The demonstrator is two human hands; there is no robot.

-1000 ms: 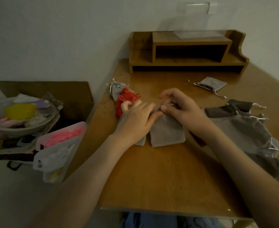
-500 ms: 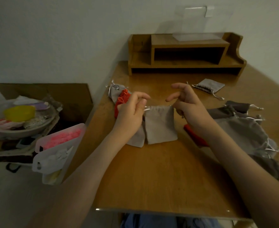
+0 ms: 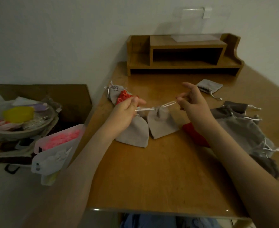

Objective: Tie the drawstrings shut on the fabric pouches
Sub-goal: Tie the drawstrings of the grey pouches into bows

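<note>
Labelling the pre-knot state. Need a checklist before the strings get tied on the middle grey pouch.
1. Grip of left hand on left drawstring: ok, pinched.
2. Grip of right hand on right drawstring: ok, pinched.
3. Both strings pulled taut: ok.
4. Mouth of grey pouch cinched: ok, gathered tight.
5. Knot formed: not ok, none visible.
6. Pouch contents: cannot tell.

No readable text, label or number anywhere.

Both hands' fingers (image 3: 182,98) pinch a grey pouch's (image 3: 161,124) taut drawstrings (image 3: 169,104).
</note>
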